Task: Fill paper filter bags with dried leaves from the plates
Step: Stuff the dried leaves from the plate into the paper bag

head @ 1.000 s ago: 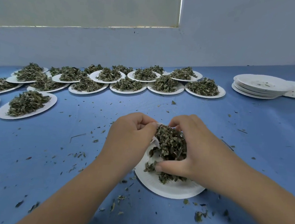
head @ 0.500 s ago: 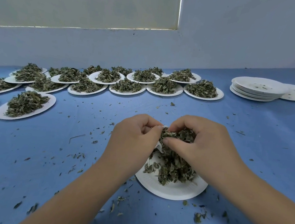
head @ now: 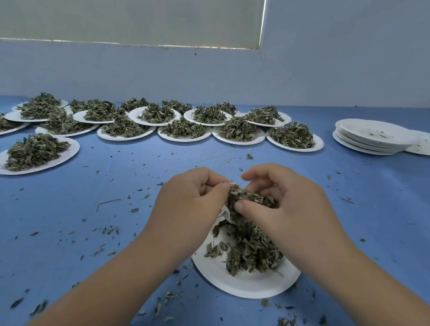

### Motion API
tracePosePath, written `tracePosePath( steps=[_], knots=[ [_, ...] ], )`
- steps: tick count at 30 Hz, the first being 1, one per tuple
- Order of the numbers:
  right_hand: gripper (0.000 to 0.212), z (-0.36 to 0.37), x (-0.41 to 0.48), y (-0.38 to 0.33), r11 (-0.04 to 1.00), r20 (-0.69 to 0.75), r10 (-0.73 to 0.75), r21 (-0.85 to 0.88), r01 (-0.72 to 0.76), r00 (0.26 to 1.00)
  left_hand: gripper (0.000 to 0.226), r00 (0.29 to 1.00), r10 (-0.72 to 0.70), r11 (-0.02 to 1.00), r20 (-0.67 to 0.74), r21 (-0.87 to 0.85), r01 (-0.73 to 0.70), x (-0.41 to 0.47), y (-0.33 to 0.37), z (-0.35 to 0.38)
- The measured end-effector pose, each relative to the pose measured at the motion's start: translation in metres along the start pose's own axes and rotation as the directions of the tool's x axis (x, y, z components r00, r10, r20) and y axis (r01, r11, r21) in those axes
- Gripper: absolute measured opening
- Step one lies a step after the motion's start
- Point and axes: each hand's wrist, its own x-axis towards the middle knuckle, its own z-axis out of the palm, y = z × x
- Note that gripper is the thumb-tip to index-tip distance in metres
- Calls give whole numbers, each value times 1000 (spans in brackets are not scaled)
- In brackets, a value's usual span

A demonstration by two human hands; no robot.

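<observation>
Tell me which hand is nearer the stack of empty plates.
Right. The right hand is below-left of the stack of empty plates; the left hand lies farther left.

Above the near plate, the left hand pinches a white filter bag; the right hand pinches dried leaves beside it. Leaf-heaped plates line the tabletop behind.

Bare forearms converge. Left hand curled, pinching filter bag; right hand pinches dried leaves.
</observation>
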Motion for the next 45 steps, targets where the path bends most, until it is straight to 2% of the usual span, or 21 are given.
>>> tracePosePath(
  steps=[3,7,10,13,19,22,25,27,29,30,34,39,42,45],
  knots=[
    [24,7,1,0,1000,-55,0,-28,-1,998,19,1000,-12,999,22,-34,13,-1,0,2],
    [16,9,2,1,997,-59,-8,-81,3,998,21,999,0,999,52,-33,1,-1,0,4],
    [15,6,1,0,1000,-12,1,5,-1,1000,22,999,1,999,46,-51,1,1,-1,2],
    [24,1,1,-2,987,40,10,160,-16,999,19,999,-8,997,32,-81,10,2,-2,-2],
    [23,-1,9,1,981,14,45,186,-47,999,19,997,-44,973,63,-224,57,1,3,-3],
    [40,-6,14,4,962,120,136,220,-160,983,21,992,-87,931,91,-348,113,0,6,-6],
    [56,-7,17,2,919,314,222,250,-306,923,22,990,-92,899,104,-420,128,-1,9,-7],
    [48,-5,18,1,845,400,209,386,-371,892,19,990,-84,892,111,-434,124,-2,10,-7],
    [32,-1,18,0,779,412,174,498,-381,894,16,993,-67,905,96,-413,101,-3,11,-8],
    [26,0,18,-1,777,396,176,506,-374,901,16,996,-46,924,75,-376,71,-3,11,-8],
    [15,4,23,-3,878,267,229,358,-317,936,17,994,110,987,31,-119,-105,-6,11,-8],
    [9,13,26,-7,970,168,223,61,-236,960,20,992,129,992,17,-12,-128,-9,10,-3],
    [20,8,21,-10,975,234,187,76,-210,954,19,996,86,996,-13,-29,-86,-5,9,-8],
    [32,-1,16,-11,980,216,152,94,-175,964,16,996,45,998,-72,-45,-49,-1,7,-13]
  ],
)
